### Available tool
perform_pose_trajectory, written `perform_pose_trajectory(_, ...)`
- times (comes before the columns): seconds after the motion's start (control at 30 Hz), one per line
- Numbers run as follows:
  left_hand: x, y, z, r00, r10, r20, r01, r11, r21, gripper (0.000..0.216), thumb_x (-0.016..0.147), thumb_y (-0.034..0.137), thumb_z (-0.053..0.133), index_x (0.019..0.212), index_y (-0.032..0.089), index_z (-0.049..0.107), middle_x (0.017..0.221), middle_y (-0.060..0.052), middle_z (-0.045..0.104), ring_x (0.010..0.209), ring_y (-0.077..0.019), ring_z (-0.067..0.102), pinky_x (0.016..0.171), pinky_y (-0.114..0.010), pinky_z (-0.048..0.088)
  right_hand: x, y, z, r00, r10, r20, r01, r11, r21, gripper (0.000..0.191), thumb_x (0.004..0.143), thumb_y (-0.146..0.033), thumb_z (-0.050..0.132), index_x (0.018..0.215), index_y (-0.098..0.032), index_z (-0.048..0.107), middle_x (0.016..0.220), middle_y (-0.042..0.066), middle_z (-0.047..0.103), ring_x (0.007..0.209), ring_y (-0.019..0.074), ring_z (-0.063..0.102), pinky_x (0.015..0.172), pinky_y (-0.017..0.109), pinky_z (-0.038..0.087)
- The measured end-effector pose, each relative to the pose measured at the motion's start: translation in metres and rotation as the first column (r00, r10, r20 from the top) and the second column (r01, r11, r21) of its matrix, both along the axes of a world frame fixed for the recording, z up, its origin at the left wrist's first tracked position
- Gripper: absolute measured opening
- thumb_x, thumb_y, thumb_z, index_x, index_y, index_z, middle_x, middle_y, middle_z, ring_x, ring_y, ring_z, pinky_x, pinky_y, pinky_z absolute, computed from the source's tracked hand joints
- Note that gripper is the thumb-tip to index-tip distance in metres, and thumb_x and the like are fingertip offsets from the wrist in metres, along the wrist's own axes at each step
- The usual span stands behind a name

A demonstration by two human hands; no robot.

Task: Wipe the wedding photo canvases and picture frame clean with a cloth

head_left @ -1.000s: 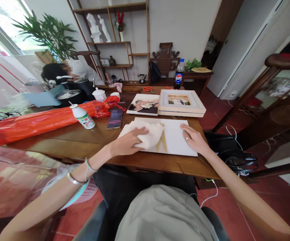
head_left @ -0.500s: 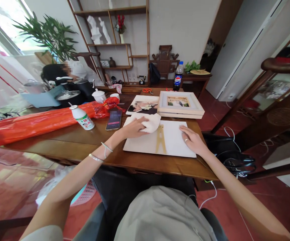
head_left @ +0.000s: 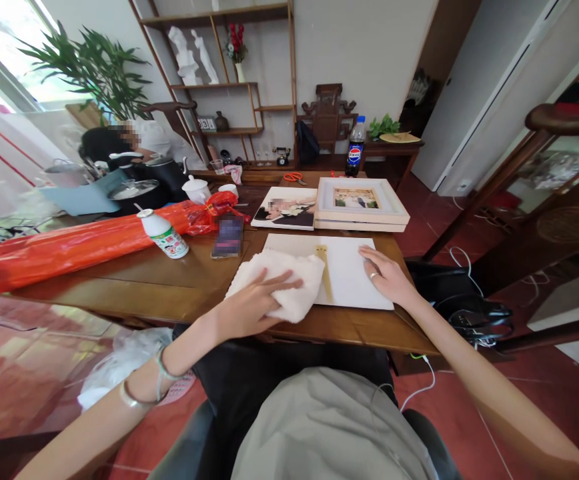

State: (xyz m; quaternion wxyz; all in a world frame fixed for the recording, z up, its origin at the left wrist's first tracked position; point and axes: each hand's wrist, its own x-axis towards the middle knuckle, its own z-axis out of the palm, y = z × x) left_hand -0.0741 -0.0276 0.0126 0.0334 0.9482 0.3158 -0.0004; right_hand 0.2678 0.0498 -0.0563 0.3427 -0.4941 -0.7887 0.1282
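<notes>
In the head view, rests a spread left hand (head_left: 249,305) on the white cloth (head_left: 298,301), over the near-left corner of the panel (head_left: 348,280); lays a flattened right hand (head_left: 385,275) on the panel's right edge, apart from the cloth.

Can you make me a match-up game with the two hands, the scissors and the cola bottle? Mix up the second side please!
Things:
1. left hand
2. right hand
3. scissors
4. cola bottle

Clues:
A. has a blue cap
B. on the right side of a white panel
C. mostly orange
D. on top of a white cloth

Right pairs: 1-D, 2-B, 3-C, 4-A
</notes>
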Motion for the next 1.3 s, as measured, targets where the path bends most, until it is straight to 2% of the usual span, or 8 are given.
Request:
perform_pose_trajectory(0.23,0.004,0.099,-0.004,0.993,0.101,0.056,-0.102,0.995,0.011,0.022,0.093,0.030,0.051,0.095,0.016,0.068,0.140,-0.008,0.053,0.140,-0.0251,0.033,0.113,-0.045,0.029,0.001,0.001,-0.001,1.000,0.004,0.025,-0.004,1.000,0.012,0.042,0.091,-0.027,0.040,0.125,-0.012,0.060,0.137,0.015,0.055,0.132,0.0266,0.047,0.114,0.047,0.035)
perform_pose_trajectory(0.33,0.006,0.126,-0.008,0.985,0.124,0.116,-0.130,0.991,0.041,0.023,0.094,0.031,0.051,0.089,0.016,0.067,0.129,-0.011,0.061,0.137,-0.0249,0.038,0.107,-0.038,0.037,0.002,0.001,-0.001,1.000,0.001,0.021,-0.002,1.000,0.013,0.041,0.091,-0.027,0.040,0.125,-0.014,0.060,0.137,0.014,0.055,0.132,0.0269,0.048,0.113,0.048,0.035)
perform_pose_trajectory(0.47,0.009,0.114,-0.008,0.986,0.123,0.110,-0.130,0.990,0.054,0.024,0.094,0.031,0.051,0.085,0.016,0.067,0.133,-0.011,0.058,0.138,-0.0245,0.037,0.108,-0.038,0.036,0.001,0.001,-0.001,1.000,0.005,0.021,-0.006,1.000,0.014,0.040,0.091,-0.026,0.040,0.124,-0.016,0.060,0.137,0.012,0.056,0.132,0.0257,0.048,0.114,0.048,0.035)
perform_pose_trajectory(0.73,0.014,0.005,-0.008,0.999,0.031,0.008,-0.032,0.998,0.045,0.022,0.092,0.027,0.053,0.085,0.019,0.073,0.153,-0.001,0.033,0.144,-0.0291,0.022,0.117,-0.052,0.020,0.000,0.001,0.000,1.000,0.005,-0.001,-0.005,1.000,0.004,0.040,0.089,-0.024,0.043,0.124,-0.017,0.061,0.137,0.011,0.057,0.132,0.0265,0.048,0.114,0.048,0.035)
perform_pose_trajectory(0.83,0.013,-0.011,-0.006,1.000,0.013,-0.017,-0.012,0.999,0.044,0.021,0.090,0.025,0.056,0.081,0.019,0.073,0.154,-0.002,0.032,0.144,-0.0308,0.022,0.117,-0.051,0.022,0.000,0.001,0.000,1.000,0.007,0.010,-0.007,1.000,0.008,0.041,0.089,-0.024,0.042,0.124,-0.014,0.061,0.137,0.013,0.056,0.132,0.0265,0.048,0.114,0.047,0.035)
perform_pose_trajectory(0.93,0.011,0.003,-0.004,1.000,0.003,-0.023,-0.001,0.999,0.051,0.021,0.092,0.025,0.053,0.088,0.020,0.073,0.151,-0.002,0.037,0.143,-0.0284,0.025,0.116,-0.049,0.024,0.000,0.001,0.000,1.000,0.007,0.016,-0.007,1.000,0.010,0.041,0.089,-0.024,0.042,0.124,-0.014,0.061,0.136,0.014,0.057,0.132,0.0264,0.048,0.114,0.047,0.035)
perform_pose_trajectory(1.17,0.029,0.083,-0.016,0.992,0.120,-0.042,-0.110,0.974,0.198,0.029,0.098,0.031,0.045,0.110,0.017,0.068,0.153,-0.007,0.032,0.143,-0.0286,0.025,0.113,-0.051,0.028,0.000,0.000,0.001,1.000,0.005,0.007,-0.005,1.000,0.011,0.039,0.090,-0.024,0.041,0.123,-0.016,0.061,0.136,0.012,0.058,0.132,0.0253,0.048,0.114,0.047,0.034)
perform_pose_trajectory(1.3,0.041,0.090,-0.020,0.986,0.157,-0.062,-0.138,0.960,0.243,0.030,0.097,0.028,0.045,0.113,0.015,0.067,0.155,-0.010,0.027,0.143,-0.0323,0.024,0.110,-0.054,0.031,0.000,0.000,0.001,1.000,0.009,0.008,-0.010,1.000,0.007,0.040,0.090,-0.024,0.042,0.123,-0.014,0.062,0.135,0.014,0.057,0.132,0.0267,0.048,0.114,0.048,0.034)
